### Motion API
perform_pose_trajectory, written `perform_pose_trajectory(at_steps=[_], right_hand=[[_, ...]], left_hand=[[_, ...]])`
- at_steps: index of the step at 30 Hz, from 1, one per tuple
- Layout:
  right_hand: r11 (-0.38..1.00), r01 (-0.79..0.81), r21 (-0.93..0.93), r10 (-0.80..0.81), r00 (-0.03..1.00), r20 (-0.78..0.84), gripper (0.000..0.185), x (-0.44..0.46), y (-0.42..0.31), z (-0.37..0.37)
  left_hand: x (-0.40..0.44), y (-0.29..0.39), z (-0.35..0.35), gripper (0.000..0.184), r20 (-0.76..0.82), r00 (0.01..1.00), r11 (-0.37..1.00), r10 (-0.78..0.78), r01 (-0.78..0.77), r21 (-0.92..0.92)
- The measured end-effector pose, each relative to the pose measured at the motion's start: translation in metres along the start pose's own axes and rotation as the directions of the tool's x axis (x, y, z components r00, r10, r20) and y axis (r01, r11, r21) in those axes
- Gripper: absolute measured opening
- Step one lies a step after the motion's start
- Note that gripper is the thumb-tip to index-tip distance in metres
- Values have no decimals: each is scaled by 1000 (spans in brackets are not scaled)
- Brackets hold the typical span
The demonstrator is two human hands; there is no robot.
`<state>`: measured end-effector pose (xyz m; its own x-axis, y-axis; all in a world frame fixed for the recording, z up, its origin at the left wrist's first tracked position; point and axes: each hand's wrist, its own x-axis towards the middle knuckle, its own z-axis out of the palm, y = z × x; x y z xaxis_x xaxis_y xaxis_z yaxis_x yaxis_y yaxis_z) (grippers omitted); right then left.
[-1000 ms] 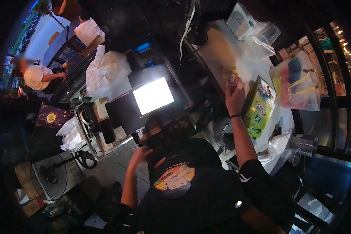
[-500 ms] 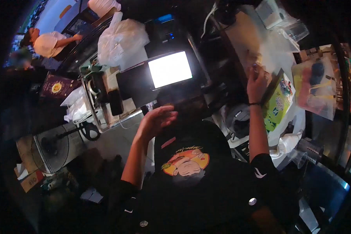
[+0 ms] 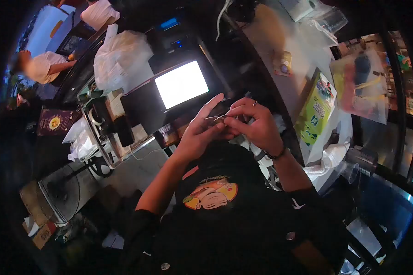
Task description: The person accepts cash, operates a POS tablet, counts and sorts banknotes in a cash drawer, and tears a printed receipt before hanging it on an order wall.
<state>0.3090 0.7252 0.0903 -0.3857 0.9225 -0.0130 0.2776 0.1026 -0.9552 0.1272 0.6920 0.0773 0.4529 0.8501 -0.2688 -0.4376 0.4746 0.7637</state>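
Both of my hands meet in front of my chest, before the lit screen. My left hand (image 3: 198, 137) has its index finger stretched out and its thumb apart from it, pointing toward the other hand. My right hand (image 3: 257, 126), with a ring and a dark bracelet, pinches at the fingertips against my left hand. Something small and thin shows between the hands, too small and shaded to name. Nearest beyond them is the bright screen (image 3: 181, 85). On the counter to the right lies a small pale packet (image 3: 283, 63).
A green printed box (image 3: 315, 110) lies on the right-hand counter (image 3: 291, 39). Behind the screen's left side sits a white plastic bag (image 3: 121, 57). A fan (image 3: 59, 188) stands at lower left. Another person (image 3: 46, 66) is at the far upper left.
My right hand has come from the right-hand counter, beside the small packet, to meet my left hand. My left hand has moved slightly up and right. The view has shifted a little.
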Motion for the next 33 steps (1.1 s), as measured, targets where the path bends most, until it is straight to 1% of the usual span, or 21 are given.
perform_pose_trajectory(at_steps=[2,4,5,7,9,11,13,14,16,17,19,21,23,24,25,27,28,29,31,32,33], right_hand=[[999,22,-47,-24,999,-28,16,-1,2,-6],[998,13,-67,-23,989,-146,14,-2,6,-10],[997,10,-72,-21,988,-152,14,-1,9,-15],[993,-115,-11,107,952,-286,11,3,21,-30],[993,-120,-20,100,899,-426,10,11,42,-51],[970,20,-241,-160,800,-579,10,23,75,-78],[838,-99,-537,-264,788,-557,9,30,79,-104],[844,-79,-531,-263,801,-538,9,35,84,-109],[645,-192,-740,-442,696,-566,11,44,95,-114],[649,-185,-738,-435,707,-558,11,47,104,-117],[477,-64,-877,-504,797,-332,9,49,123,-116],[512,-46,-858,-481,812,-330,8,51,130,-109],[551,-160,-819,-361,839,-407,16,49,123,-104],[518,-207,-830,-325,849,-416,18,49,125,-104],[518,-202,-831,-319,856,-406,18,51,131,-102],[680,-101,-726,-385,794,-471,16,50,144,-101],[589,-138,-796,-393,812,-432,16,51,143,-104],[589,-146,-795,-376,821,-429,16,52,143,-102],[626,-162,-763,-366,802,-471,17,50,142,-100],[604,-178,-777,-370,800,-472,17,49,143,-102],[601,-189,-776,-355,807,-472,17,49,145,-105]], left_hand=[[6,-2,3,56,17,1000,1000,-4,4,5],[10,-1,8,50,-3,999,997,-39,39,-71],[13,-2,9,50,6,999,997,-40,40,-73],[16,-5,6,45,-36,994,988,-104,99,-120],[15,-14,-1,41,-23,993,988,-114,111,-111],[11,-21,-10,37,-36,993,989,-112,108,-102],[3,-29,-16,24,-51,981,980,-189,192,53],[-2,-37,-22,24,-78,981,982,-180,184,45],[-11,-56,-34,22,-182,924,927,-335,358,109],[-14,-63,-39,22,-194,921,927,-338,361,98],[-23,-74,-50,33,-351,870,855,-345,446,266],[-30,-82,-61,36,-392,840,857,-374,475,199],[-35,-90,-75,38,-436,805,859,-401,497,127],[-38,-94,-81,38,-440,781,843,-443,530,92],[-38,-97,-88,38,-441,758,826,-480,560,63],[-43,-107,-94,38,-442,749,822,-493,568,45],[-43,-112,-97,39,-442,748,821,-495,569,45],[-45,-118,-101,39,-439,739,813,-511,581,32],[-51,-130,-105,42,-428,708,738,-562,663,129],[-53,-133,-105,42,-420,699,728,-579,675,120],[-54,-136,-105,43,-447,696,696,-562,690,197]])
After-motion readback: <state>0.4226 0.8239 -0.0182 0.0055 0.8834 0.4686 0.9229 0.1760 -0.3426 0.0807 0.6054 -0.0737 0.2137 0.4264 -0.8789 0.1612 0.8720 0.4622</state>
